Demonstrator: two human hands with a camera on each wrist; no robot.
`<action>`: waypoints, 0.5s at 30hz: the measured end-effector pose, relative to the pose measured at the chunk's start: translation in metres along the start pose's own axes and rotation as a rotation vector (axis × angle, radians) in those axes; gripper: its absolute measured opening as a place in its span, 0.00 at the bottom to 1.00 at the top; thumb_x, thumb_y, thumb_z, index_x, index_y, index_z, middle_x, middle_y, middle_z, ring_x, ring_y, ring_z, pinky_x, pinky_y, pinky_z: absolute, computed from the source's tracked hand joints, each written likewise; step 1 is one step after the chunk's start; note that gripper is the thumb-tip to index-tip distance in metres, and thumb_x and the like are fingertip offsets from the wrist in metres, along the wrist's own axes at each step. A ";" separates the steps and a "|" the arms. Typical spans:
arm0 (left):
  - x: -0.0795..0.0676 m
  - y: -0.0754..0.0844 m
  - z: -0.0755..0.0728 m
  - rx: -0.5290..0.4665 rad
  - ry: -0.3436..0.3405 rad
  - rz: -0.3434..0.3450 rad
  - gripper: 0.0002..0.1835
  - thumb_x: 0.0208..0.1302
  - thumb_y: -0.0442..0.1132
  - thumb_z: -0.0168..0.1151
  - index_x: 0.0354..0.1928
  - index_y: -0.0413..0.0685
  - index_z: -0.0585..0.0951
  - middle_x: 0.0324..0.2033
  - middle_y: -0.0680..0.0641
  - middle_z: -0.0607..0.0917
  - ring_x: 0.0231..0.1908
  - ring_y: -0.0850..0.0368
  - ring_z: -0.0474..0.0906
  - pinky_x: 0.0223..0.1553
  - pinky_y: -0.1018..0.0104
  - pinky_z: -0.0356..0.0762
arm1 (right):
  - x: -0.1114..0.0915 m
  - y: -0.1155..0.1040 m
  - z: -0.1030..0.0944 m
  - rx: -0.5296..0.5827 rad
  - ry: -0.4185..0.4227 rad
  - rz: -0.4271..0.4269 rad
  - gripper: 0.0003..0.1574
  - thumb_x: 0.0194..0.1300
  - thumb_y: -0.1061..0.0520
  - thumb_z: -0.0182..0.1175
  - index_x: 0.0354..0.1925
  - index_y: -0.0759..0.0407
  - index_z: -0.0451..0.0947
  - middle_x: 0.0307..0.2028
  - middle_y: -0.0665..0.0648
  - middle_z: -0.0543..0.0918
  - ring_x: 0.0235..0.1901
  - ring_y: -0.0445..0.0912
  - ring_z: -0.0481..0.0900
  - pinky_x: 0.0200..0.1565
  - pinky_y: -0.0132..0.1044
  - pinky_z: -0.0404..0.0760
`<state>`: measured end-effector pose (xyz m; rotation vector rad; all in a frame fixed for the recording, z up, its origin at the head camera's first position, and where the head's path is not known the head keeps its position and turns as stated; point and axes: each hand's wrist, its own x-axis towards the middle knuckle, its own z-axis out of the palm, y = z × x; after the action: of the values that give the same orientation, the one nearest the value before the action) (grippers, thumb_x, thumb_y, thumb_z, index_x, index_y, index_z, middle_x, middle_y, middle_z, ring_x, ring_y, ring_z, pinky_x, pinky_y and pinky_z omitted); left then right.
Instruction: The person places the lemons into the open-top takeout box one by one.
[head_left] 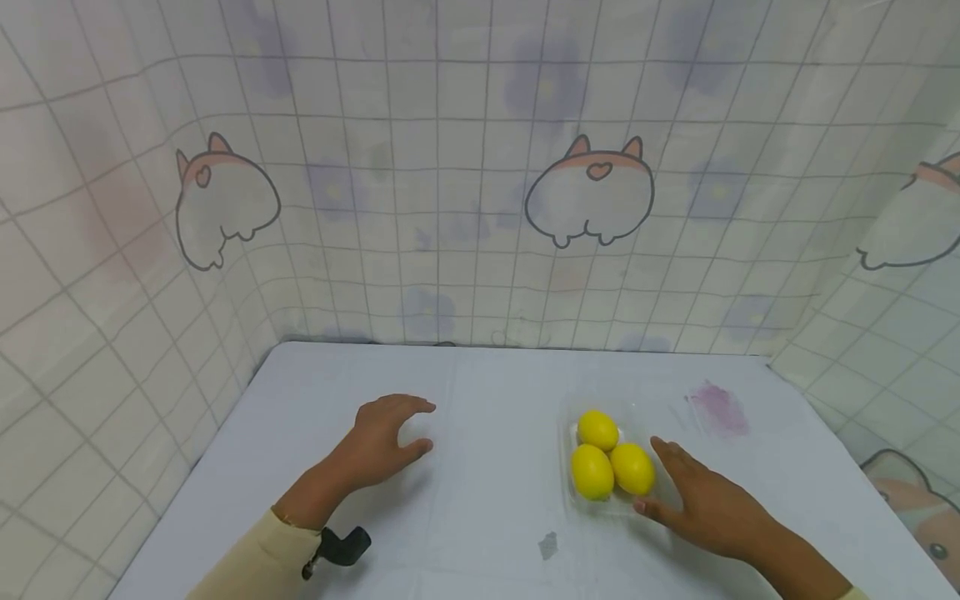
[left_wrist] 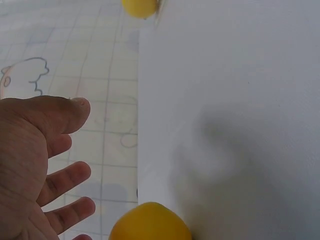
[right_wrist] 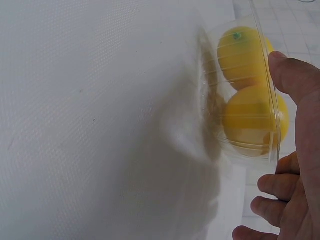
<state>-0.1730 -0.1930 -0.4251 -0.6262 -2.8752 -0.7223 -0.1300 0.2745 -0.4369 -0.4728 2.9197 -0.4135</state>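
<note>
Three yellow lemons [head_left: 592, 472] sit in a clear plastic container [head_left: 567, 500] on the right half of the table. My right hand [head_left: 712, 508] is at the container's right side, thumb and fingers spread along its near right corner; whether they touch it I cannot tell. The right wrist view shows two lemons [right_wrist: 255, 120] through the ribbed container wall [right_wrist: 212, 95]. My left hand [head_left: 375, 442] hovers over the left part of the table, thumb and fingers apart, holding nothing. A yellow-orange round fruit [left_wrist: 150, 225] shows at the bottom of the left wrist view.
A white table [head_left: 487, 400] stands against a checked curtain [head_left: 420, 167] with cartoon animals, which also hangs on both sides. A pinkish stain [head_left: 718, 408] lies beyond the right hand. A grey patch [head_left: 548, 546] marks the near table. A black device [head_left: 345, 547] sits at the left wrist.
</note>
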 end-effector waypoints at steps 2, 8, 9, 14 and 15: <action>-0.003 -0.004 -0.001 0.002 0.011 -0.002 0.25 0.65 0.45 0.72 0.63 0.51 0.80 0.62 0.49 0.81 0.66 0.45 0.71 0.65 0.37 0.63 | 0.000 0.001 0.000 0.000 -0.001 0.001 0.68 0.62 0.18 0.54 0.79 0.64 0.53 0.75 0.71 0.60 0.67 0.69 0.68 0.55 0.68 0.75; -0.010 -0.014 -0.002 -0.007 0.027 -0.021 0.26 0.64 0.44 0.73 0.62 0.49 0.80 0.61 0.47 0.81 0.66 0.44 0.71 0.65 0.36 0.63 | 0.000 0.001 0.000 0.008 -0.004 0.005 0.68 0.62 0.18 0.54 0.79 0.64 0.53 0.75 0.70 0.60 0.68 0.69 0.67 0.57 0.68 0.74; -0.011 -0.015 -0.001 -0.007 0.027 -0.026 0.26 0.64 0.44 0.73 0.62 0.49 0.80 0.61 0.47 0.81 0.66 0.43 0.71 0.65 0.36 0.63 | 0.000 0.000 0.000 0.007 -0.007 0.006 0.69 0.62 0.18 0.54 0.79 0.64 0.53 0.75 0.70 0.60 0.68 0.69 0.67 0.57 0.68 0.74; -0.015 -0.022 0.000 0.011 0.025 -0.075 0.27 0.62 0.44 0.74 0.63 0.50 0.80 0.62 0.47 0.81 0.66 0.43 0.71 0.65 0.36 0.63 | 0.001 0.000 -0.002 0.006 -0.017 0.011 0.69 0.62 0.18 0.54 0.79 0.65 0.52 0.75 0.71 0.59 0.68 0.70 0.67 0.57 0.69 0.73; -0.016 -0.023 0.000 0.011 0.024 -0.085 0.28 0.62 0.44 0.74 0.63 0.50 0.80 0.62 0.47 0.80 0.66 0.43 0.71 0.65 0.36 0.63 | 0.001 -0.001 -0.002 0.008 -0.015 0.012 0.69 0.62 0.18 0.54 0.79 0.64 0.52 0.75 0.70 0.60 0.68 0.69 0.67 0.57 0.69 0.73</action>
<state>-0.1686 -0.2176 -0.4382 -0.4931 -2.8968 -0.7190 -0.1308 0.2742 -0.4352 -0.4548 2.9035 -0.4185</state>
